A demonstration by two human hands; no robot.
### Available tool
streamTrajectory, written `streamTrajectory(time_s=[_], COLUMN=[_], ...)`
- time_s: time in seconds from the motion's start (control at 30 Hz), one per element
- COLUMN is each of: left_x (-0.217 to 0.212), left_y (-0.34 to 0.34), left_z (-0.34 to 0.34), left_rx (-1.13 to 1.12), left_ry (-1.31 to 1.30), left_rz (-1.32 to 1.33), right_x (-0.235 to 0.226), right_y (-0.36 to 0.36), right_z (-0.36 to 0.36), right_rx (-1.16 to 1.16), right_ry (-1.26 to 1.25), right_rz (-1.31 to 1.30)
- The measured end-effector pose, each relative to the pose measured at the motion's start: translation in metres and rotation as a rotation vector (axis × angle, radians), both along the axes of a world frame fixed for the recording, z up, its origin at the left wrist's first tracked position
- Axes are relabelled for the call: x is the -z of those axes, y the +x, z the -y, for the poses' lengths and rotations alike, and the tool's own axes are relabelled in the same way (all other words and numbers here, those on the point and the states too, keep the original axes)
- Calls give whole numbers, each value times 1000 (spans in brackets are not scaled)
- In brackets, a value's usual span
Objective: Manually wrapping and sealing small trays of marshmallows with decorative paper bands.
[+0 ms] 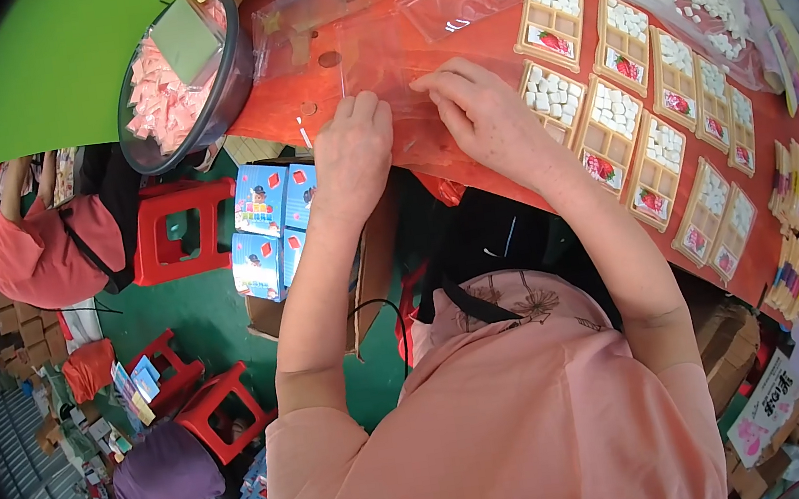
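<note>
Red table [319, 98]: our left hand [353, 150] and right hand [483, 117] press a clear zip bag [395, 58] flat near its front edge, tile trays [607, 136] crowding the right.

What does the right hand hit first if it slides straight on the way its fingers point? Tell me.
Likely the left hand: the right hand points left across the clear plastic bag, fingertips close to it. Depth is unclear.

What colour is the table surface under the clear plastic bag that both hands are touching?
Orange-red, seen in the head view: the table shows through the clear bag.
</note>
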State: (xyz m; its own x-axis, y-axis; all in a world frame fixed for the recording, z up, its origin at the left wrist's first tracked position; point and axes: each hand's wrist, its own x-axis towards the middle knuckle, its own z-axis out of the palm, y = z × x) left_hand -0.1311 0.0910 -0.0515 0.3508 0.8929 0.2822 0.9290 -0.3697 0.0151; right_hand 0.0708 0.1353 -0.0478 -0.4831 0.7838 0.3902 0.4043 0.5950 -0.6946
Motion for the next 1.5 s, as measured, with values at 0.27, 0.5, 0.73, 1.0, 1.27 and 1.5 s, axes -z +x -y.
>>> streamTrajectory(time_s=[0.27, 0.5, 0.73, 1.0, 1.27, 1.5], left_x=[-18, -17, -13, 10, 14, 4], left_y=[29, 79, 154, 261, 260, 249], left_z=[31, 58, 91, 97, 90, 79], left_rx=[9, 142, 270, 84, -5, -204], left_ry=[331, 261, -268, -1178, -1371, -1499], left_rz=[450, 660, 1250, 1754, 1764, 1604], right_x=[-19, -24, -45, -12, -1, 20], right_y=[-16, 11, 97, 190, 175, 168], right_z=[8, 25, 73, 93, 81, 79], right_rx=[8, -195, 193, 917, 1069, 1089], right_ry=[-1005, -1291, -801, -99, -125, -112], right_rz=[-726, -1077, -1007, 94, 411, 479])
